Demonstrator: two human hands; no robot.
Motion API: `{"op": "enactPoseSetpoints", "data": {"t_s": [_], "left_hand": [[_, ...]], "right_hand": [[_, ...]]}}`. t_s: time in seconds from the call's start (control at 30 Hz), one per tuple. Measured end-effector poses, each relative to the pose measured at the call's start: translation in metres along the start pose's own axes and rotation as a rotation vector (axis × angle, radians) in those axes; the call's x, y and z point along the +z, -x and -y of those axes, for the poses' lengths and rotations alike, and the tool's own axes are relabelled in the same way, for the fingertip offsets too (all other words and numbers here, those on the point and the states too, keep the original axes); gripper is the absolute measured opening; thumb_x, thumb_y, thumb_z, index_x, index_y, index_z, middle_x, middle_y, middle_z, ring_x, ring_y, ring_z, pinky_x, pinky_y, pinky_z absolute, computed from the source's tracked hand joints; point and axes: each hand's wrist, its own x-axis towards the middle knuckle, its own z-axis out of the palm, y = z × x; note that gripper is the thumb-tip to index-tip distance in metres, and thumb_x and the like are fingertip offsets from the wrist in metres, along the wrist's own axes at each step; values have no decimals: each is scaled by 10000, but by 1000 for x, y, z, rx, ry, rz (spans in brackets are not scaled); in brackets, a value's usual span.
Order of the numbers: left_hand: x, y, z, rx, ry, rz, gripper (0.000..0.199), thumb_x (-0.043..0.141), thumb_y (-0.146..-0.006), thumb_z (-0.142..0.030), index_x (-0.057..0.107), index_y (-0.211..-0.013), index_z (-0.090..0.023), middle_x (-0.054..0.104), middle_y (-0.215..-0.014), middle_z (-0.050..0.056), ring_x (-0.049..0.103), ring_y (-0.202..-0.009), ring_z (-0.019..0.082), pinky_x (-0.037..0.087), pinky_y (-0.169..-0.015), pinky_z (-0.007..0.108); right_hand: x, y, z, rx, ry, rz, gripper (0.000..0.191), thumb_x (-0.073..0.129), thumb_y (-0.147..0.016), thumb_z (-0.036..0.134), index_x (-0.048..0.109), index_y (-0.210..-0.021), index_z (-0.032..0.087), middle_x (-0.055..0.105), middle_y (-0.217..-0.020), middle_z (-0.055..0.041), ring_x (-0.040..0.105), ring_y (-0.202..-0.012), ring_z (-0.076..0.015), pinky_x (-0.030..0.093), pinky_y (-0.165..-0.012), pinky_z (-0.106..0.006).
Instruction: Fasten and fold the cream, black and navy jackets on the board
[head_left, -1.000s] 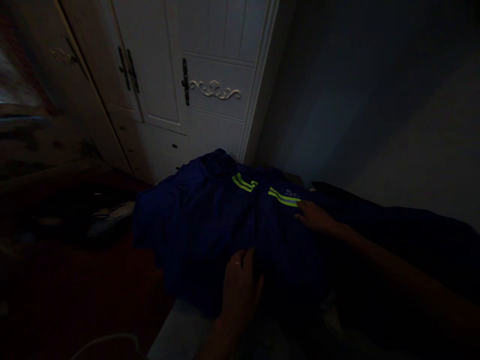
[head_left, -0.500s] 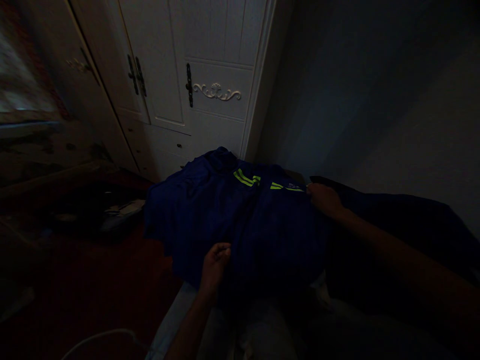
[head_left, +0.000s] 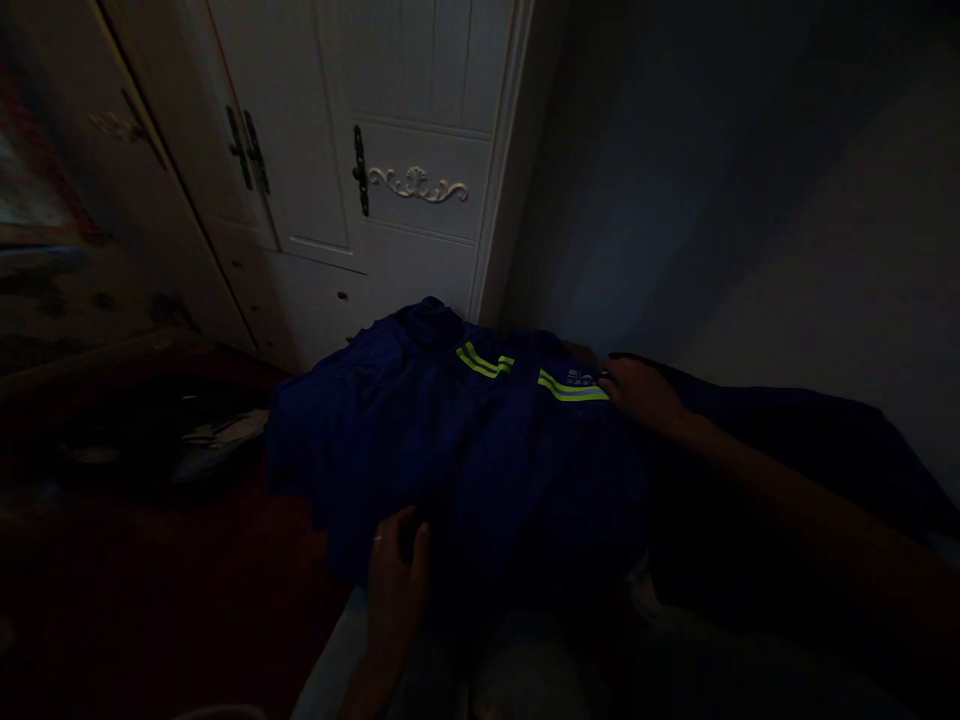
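A dark blue work jacket (head_left: 465, 450) with lime-yellow and grey stripes is spread in front of me, over my lap area. Small pale print shows above the right-hand stripe. My right hand (head_left: 641, 395) is at the jacket's upper right, beside that stripe, with its fingers closed on the cloth; the fingertips are partly hidden. Near the jacket's lower left edge, my left hand (head_left: 397, 570) has its thumb and curved fingers apart, with a ring on one finger. I see nothing held in it. Dim light hides most folds.
A white wardrobe (head_left: 420, 90) with dark handles and carved trim stands behind the jacket. To the right is a plain wall (head_left: 735, 220), with dark cloth (head_left: 810, 430) below it. A dark pile (head_left: 187, 440) lies on the red floor (head_left: 225, 580) at left.
My left hand has moved down and left, and its fingers have come apart. Near my right hand the striped cloth now lies flatter, showing more stripe and print. The view has shifted slightly right.
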Motion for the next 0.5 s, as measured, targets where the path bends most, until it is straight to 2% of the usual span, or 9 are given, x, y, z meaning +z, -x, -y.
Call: {"op": "enactPoseSetpoints", "data": {"t_s": [0.07,0.13,0.23,0.33,0.43,0.5], "left_hand": [[-9,-13,-8,107,-30,-79,469,513,-842,-551,624,-1084,-165,637,-1080,123,618,-1026,276,504,-939,465],[-14,-29,-26,246,-54,-131,391,512,-871,-499,624,-1069,-181,639,-1071,107,616,-1020,260,506,-931,442],[-10,-55,-64,499,-60,-109,294,506,-911,-424,624,-1064,-202,654,-1085,86,612,-1057,237,489,-960,418],[14,-84,-104,697,-89,46,266,481,-938,-385,634,-1073,-214,675,-1131,75,609,-1116,221,468,-1003,404],[55,-115,-133,778,-212,262,341,453,-954,-396,624,-1158,-182,642,-1266,108,556,-1246,237,430,-1075,412],[84,-133,-144,802,-324,417,443,444,-961,-427,577,-1269,-138,556,-1394,142,466,-1354,259,388,-1127,425]], "right_hand": [[-9,11,-6,-41,11,-32,395,389,-955,362,591,-1215,145,612,-1206,-136,572,-1100,-227,443,-964,-340],[-18,21,-20,-25,28,-43,391,412,-946,353,594,-1223,145,610,-1218,-134,572,-1106,-231,444,-983,-352],[-29,35,-56,123,64,-56,438,441,-938,363,570,-1274,114,589,-1265,-153,562,-1153,-258,439,-1013,-375],[-38,48,-102,341,71,-23,537,479,-929,395,509,-1358,74,532,-1347,-196,521,-1244,-287,414,-1055,-386],[-45,62,-153,584,27,91,702,522,-904,466,429,-1436,17,475,-1405,-248,467,-1327,-324,401,-1079,-388],[-47,73,-186,676,8,121,785,578,-860,501,420,-1451,8,471,-1411,-262,494,-1317,-318,434,-1062,-369]]}}
